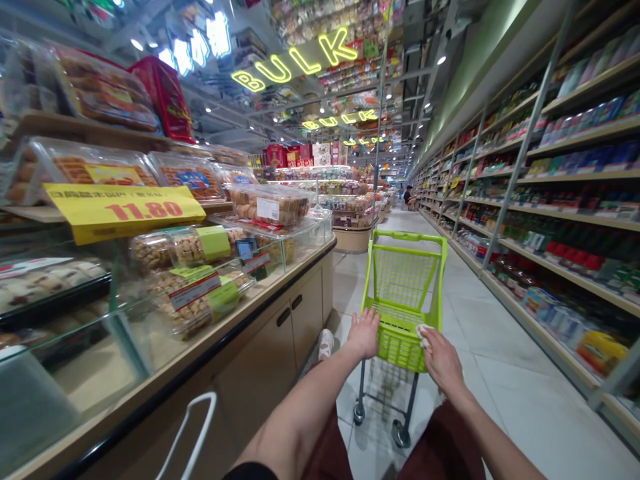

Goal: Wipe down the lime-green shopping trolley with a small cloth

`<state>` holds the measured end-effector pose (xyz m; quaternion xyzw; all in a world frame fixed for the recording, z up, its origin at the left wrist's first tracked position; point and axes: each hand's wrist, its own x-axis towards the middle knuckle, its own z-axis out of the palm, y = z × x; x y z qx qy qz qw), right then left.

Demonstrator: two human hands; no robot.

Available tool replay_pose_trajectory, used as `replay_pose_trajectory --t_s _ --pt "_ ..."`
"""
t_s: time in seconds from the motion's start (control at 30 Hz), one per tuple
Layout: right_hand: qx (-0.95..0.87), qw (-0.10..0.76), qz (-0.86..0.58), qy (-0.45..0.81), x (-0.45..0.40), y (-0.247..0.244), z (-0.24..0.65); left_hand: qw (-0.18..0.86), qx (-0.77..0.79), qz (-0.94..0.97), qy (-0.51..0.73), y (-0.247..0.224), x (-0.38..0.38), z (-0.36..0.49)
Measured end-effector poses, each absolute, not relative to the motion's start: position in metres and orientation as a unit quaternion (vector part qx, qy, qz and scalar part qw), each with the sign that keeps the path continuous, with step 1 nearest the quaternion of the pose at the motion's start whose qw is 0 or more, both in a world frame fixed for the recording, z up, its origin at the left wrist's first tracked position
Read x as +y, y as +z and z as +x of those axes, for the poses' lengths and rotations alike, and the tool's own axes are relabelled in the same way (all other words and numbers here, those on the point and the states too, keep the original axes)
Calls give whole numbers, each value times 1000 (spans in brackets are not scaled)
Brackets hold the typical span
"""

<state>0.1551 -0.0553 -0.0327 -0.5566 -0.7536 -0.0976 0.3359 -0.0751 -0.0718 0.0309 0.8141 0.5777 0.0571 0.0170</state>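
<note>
In a tiled supermarket aisle (500,380), between a glass-fronted bulk-food counter (305,313) and stocked shelving (575,213), a lime-green wire shopping cart (403,287) stands directly ahead. The left hand (363,333) lies open, fingers spread, on the near rim (395,312); the right hand (441,360) curls narrowly over it.

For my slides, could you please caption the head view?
Left hand and right hand rest on a lime-green shopping cart beside a snack counter.
</note>
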Motion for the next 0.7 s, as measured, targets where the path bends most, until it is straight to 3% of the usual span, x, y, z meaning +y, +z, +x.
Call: replay_pose_trajectory --t_s 0.17,0.47,0.7 --pt "-764 322 -546 -121 -63 -38 153 23 560 828 -9 24 -60 -74" --pt "-725 267 -623 -122 -62 -28 141 26 559 829 3 15 -69 -80" --pt "-747 250 -608 -97 -69 -23 73 25 560 828 -9 10 -73 -90"
